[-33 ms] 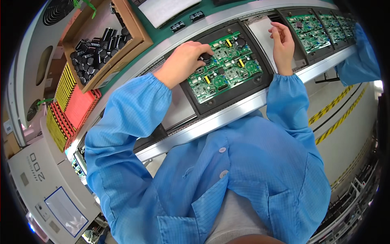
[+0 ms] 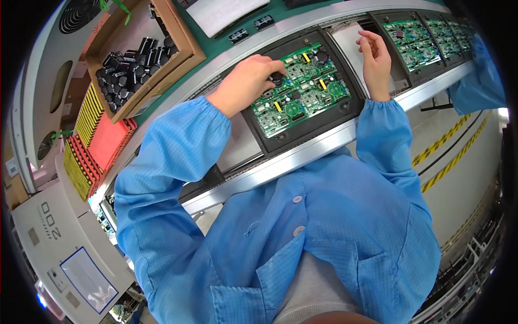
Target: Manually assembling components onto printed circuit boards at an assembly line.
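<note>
Assembly line, conveyor rail: green circuit board sits in black carrier. Left hand pinches black capacitor at board's left edge; press vertical. Right hand open, empty.

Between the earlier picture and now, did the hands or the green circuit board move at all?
Nothing visibly changed. The left hand presses a black cylindrical part at the edge of the green circuit board in its black tray; the right hand rests raised beside the tray, holding nothing.
</note>
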{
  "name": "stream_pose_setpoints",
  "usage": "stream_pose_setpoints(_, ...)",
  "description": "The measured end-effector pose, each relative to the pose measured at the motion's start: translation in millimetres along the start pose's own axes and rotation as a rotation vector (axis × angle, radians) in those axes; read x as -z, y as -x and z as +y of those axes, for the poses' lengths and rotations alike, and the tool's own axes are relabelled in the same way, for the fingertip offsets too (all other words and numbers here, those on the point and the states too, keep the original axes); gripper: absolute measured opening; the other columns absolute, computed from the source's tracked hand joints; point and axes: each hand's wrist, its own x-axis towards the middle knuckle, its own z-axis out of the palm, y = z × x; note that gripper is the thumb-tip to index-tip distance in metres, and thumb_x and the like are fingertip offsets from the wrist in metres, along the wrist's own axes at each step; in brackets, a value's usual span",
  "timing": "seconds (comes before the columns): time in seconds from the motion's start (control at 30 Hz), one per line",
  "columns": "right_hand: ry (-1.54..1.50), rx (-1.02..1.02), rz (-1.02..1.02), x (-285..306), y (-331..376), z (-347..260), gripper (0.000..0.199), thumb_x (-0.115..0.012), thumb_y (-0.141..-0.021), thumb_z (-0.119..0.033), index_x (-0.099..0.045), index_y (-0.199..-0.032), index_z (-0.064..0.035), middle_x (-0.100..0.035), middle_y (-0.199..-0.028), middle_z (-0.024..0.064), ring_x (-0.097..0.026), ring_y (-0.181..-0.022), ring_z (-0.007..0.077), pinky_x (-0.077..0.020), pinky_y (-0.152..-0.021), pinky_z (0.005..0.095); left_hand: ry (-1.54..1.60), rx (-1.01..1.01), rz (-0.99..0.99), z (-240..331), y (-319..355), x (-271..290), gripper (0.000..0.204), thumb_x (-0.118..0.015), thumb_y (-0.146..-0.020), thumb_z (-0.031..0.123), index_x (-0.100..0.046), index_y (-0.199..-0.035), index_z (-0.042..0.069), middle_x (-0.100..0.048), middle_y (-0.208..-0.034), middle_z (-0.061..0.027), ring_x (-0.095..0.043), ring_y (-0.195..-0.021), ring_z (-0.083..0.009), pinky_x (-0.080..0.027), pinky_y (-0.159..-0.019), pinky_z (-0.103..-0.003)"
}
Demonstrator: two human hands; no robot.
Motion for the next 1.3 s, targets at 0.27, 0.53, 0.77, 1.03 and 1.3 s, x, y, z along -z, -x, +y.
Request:
stream_pose_setpoints(0.27,0.093,0.002,-0.094,-2.9,-1.0,-3.8,0.017,-0.064,-0.1,-0.011,-0.07,-0.114,-0.0047,-0.068,-0.096,-0.0008,-0.058,-0.085,0.0055,-0.045,-0.076,0.021,-0.364,-0.233,-0.082,3.6,1.2,10.3,0.034,-0.068,-0.08,0.007,-0.068,-0.114,0.013,-0.067,-0.102,-0.0054,-0.06,-0.103,-0.0257,-0.054,-0.088,-0.037)
stream_pose_setpoints(0.53,0.174,0.091,-0.19,17.6,-33.9,-27.4,0.018,-0.065,-0.097,-0.007,-0.07,-0.115,-0.0045,-0.07,-0.096,-0.0016,-0.06,-0.083,0.0067,-0.0454,-0.071,0.0213,-0.474,-0.01,0.491,1.4,39.2,123.3,0.028,-0.069,-0.085,0.008,-0.072,-0.113,0.012,-0.072,-0.101,-0.0106,-0.067,-0.095,-0.0314,-0.054,-0.083,-0.041)
stream_pose_setpoints(0.77,0.335,0.386,-0.428,-48.3,-161.9,-59.8,0.022,-0.068,-0.094,-0.012,-0.07,-0.114,-0.0034,-0.072,-0.088,0.0071,-0.066,-0.077,0.0165,-0.0528,-0.07,0.032,-0.319,0.408,0.496,-117.8,86.9,173.8,0.042,-0.076,-0.083,0.002,-0.064,-0.123,0.006,-0.072,-0.101,-0.0127,-0.069,-0.081,-0.0221,-0.055,-0.074,-0.035)
stream_pose_setpoints(1.03,0.976,0.487,-0.558,-110.8,-234.5,-14.6,0.016,-0.072,-0.085,-0.018,-0.074,-0.098,-0.0092,-0.073,-0.1,0.0136,-0.07,-0.095,0.0341,-0.056,-0.083,0.0455,-0.205,0.533,0.554,-140.4,70.0,171.4,0.042,-0.079,-0.077,0.001,-0.066,-0.116,0.004,-0.075,-0.096,-0.0173,-0.074,-0.086,-0.0283,-0.057,-0.077,-0.037)
stream_pose_setpoints(1.3,0.591,0.483,-0.423,-103.1,-230.9,-12.3,0.011,-0.075,-0.075,-0.01,-0.071,-0.083,-0.0042,-0.072,-0.085,0.0147,-0.071,-0.082,0.0327,-0.0563,-0.076,0.0402,-0.482,0.504,0.624,-149.9,61.2,158.1,0.039,-0.074,-0.077,0.012,-0.068,-0.115,0.007,-0.074,-0.091,-0.0186,-0.07,-0.088,-0.0379,-0.055,-0.084,-0.046)
